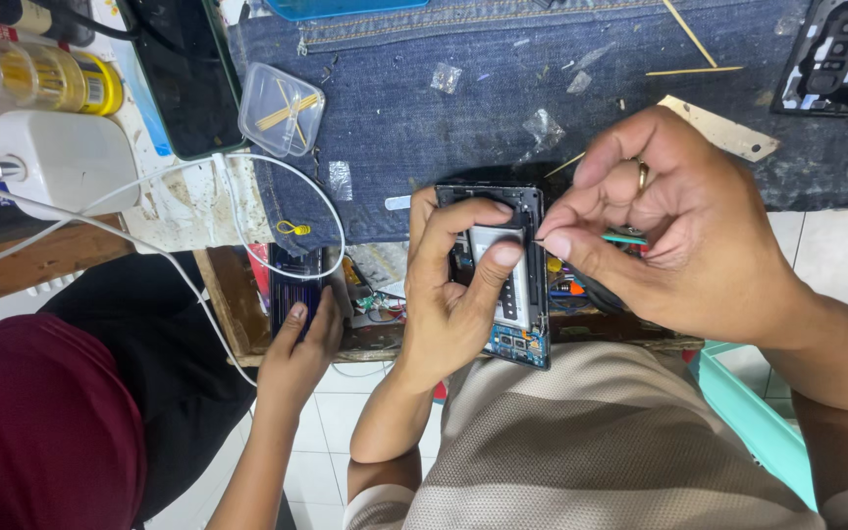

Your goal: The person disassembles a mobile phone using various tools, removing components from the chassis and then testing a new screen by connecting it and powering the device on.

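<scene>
Striped shirt (601, 442) fills the lower foreground, below both of the wearer's hands. Left hand (449, 294) grasps an opened phone (512, 285) from its left side, fingers curled over the frame and onto the silver battery; the phone is held upright above the bench edge, its blue circuit board lowest. Right hand (679, 226), ring on one finger, is pinched shut on a thin pin-like tool (539, 238) whose tip touches the phone's right edge; what else it holds cannot be told. Behind lies a denim cloth (503, 88) with a clear plastic box (281, 109) at its left edge. At left, another person's hand (301, 344) rests on a dark phone (294, 285), below a white charger (66, 162) and its cable.
</scene>
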